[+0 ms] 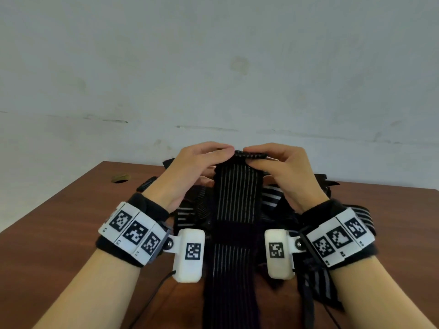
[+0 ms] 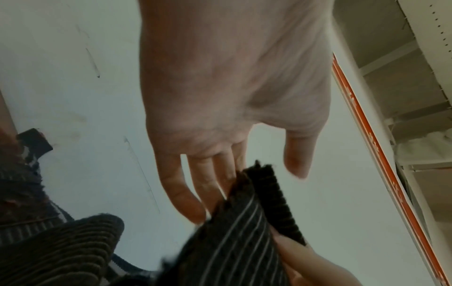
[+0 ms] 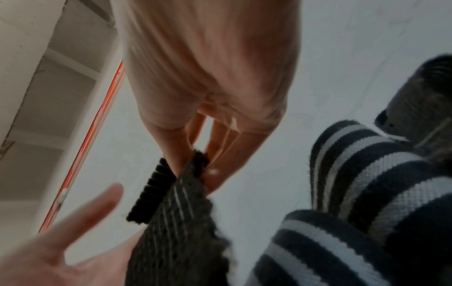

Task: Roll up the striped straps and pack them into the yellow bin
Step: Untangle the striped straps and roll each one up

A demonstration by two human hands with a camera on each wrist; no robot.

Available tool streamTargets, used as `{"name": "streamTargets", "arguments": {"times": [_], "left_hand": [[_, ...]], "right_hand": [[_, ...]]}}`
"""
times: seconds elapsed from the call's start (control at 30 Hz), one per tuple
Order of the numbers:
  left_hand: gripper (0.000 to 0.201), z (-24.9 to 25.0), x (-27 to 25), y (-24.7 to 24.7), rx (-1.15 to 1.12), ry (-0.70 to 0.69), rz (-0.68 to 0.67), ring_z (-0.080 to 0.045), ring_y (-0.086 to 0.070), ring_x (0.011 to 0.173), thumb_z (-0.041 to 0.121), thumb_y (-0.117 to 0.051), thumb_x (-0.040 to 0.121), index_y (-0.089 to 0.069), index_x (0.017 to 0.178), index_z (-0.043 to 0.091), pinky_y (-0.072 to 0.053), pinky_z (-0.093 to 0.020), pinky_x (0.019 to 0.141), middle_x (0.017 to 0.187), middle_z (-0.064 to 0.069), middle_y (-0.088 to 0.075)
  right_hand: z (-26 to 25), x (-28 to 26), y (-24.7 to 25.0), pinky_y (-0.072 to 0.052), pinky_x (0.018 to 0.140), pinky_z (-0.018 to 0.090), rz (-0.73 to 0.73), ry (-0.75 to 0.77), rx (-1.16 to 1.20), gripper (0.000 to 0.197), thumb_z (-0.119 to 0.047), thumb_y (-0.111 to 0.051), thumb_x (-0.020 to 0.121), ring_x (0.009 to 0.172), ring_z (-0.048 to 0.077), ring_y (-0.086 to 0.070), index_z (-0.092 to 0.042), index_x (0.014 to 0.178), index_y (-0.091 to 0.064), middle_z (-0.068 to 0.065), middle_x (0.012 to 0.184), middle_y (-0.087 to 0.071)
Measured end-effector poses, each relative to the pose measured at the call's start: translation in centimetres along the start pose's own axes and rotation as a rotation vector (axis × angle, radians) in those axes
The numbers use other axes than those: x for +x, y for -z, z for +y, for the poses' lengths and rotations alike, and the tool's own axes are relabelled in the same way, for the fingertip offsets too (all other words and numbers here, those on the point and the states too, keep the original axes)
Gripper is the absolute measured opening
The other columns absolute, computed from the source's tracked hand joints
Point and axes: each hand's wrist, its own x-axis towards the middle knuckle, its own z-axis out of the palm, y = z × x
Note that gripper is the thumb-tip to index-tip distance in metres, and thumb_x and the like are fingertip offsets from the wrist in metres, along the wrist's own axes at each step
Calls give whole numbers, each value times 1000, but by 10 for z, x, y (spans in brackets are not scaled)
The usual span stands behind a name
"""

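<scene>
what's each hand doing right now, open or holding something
Left hand: fingers fairly straight, touching the top end of the striped strap, not clearly gripping.
Right hand: pinching that same strap end between thumb and fingers.

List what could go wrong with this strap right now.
1. The left hand only touches the strap with straight fingers; the right hand alone pinches its folded end, so the roll may spring open.
2. The long tail hangs over the pile of other straps and could snag.
</scene>
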Motion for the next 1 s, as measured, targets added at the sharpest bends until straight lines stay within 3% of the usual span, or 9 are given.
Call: {"name": "streamTargets", "arguments": {"times": [0.1,0.2,0.33,0.47,0.6,0.67,0.83,0.9,1.0], "left_hand": [[50,0,2,-1,15,33,12,-19,-72,91,63,-62,90,-78,114,23,-55,-28,73,109,-6,-79],[20,-4,2,-3,66,5,80,-15,-75,92,34,-68,98,-80,108,22,-57,-23,73,103,-3,-80],[16,-7,4,4,36,-27,149,-15,-76,88,20,-69,98,-78,112,21,-57,-18,68,100,-8,-80],[18,-7,4,9,17,-40,152,-13,-76,87,17,-71,96,-75,114,18,-56,-18,68,96,-6,-81],[12,-6,4,10,106,-57,162,-11,-76,84,17,-71,97,-76,108,19,-56,-19,67,92,-4,-81],[14,-5,3,12,108,-33,152,-16,-77,92,27,-69,99,-77,107,18,-59,-24,77,97,-4,-80],[55,-7,4,13,89,114,124,-14,-70,109,69,-55,94,-79,113,23,-50,-38,100,109,6,-79],[43,-6,4,11,73,127,118,-12,-69,112,59,-60,97,-80,108,23,-47,-36,100,110,7,-79],[20,-3,1,11,4,97,95,-8,-74,91,36,-67,99,-79,104,20,-53,-26,81,96,4,-79]], "right_hand": [[4,1,0,-61,67,27,10,0,-31,21,7,-73,87,84,21,-78,-10,97,-81,7,90,-80],[5,1,-3,-64,77,33,-10,-28,-53,25,9,-71,88,90,23,-78,-11,98,-81,7,92,-81],[1,0,0,-61,90,40,-190,-139,27,31,-1,-67,94,107,25,-74,-16,120,-74,6,113,-78],[-3,-2,-4,-60,70,26,-161,-178,17,26,-30,-64,100,94,19,-77,-13,117,-74,4,105,-80],[3,-1,-7,-58,57,22,-89,-126,27,18,-16,-69,97,86,20,-78,-9,113,-75,8,95,-80],[4,-1,-7,-57,56,22,-80,-98,44,18,-11,-71,95,83,17,-77,-10,113,-75,9,93,-80],[3,-2,-9,-57,58,24,-29,-32,69,18,-3,-75,90,82,17,-76,-11,106,-79,6,91,-79],[4,-2,-10,-59,62,26,-17,-24,68,19,0,-75,89,82,19,-76,-10,104,-79,7,91,-79],[5,-2,-11,-62,72,31,-23,-24,57,19,4,-72,89,88,24,-76,-7,103,-79,11,96,-80]]}}
